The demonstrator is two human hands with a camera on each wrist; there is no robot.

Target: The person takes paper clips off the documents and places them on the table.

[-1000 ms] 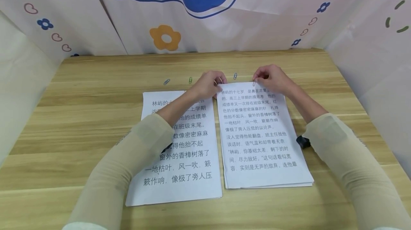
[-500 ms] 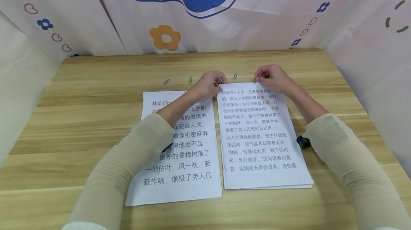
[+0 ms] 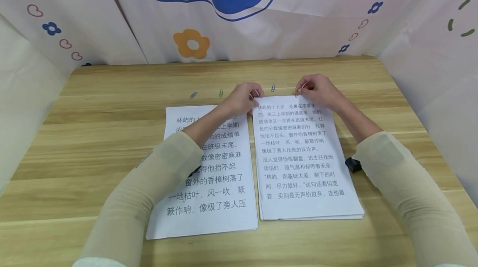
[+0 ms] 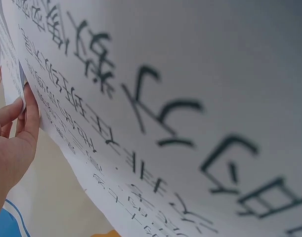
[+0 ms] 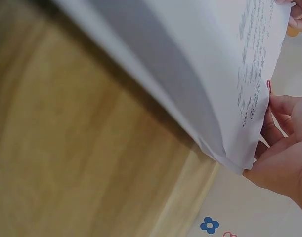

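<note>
A stack of printed sheets (image 3: 298, 167) lies on the right, its top edge between both hands. My left hand (image 3: 240, 100) pinches its upper left corner between thumb and fingers, the forearm crossing a second printed stack (image 3: 220, 217). With thumb and fingertips my right hand (image 3: 317, 91) pinches a small paper clip at the right part of the top edge. The right wrist view shows this clip as red (image 5: 269, 86), sitting over the paper's edge; the fingers hide part of it. In the left wrist view the left hand (image 4: 15, 153) holds the sheet corner.
Behind the stacks lie a blue-grey paper clip (image 3: 193, 95), a green clip (image 3: 221, 93) and a blue clip (image 3: 273, 88). The wooden table (image 3: 74, 167) ends at a printed white cloth backdrop (image 3: 306, 35), with white cloth at both sides.
Less of the clip shows past the right fingers than a second ago, and it sits very slightly further right. The right stack's lower edge has shifted slightly left. The left hand stays in place.
</note>
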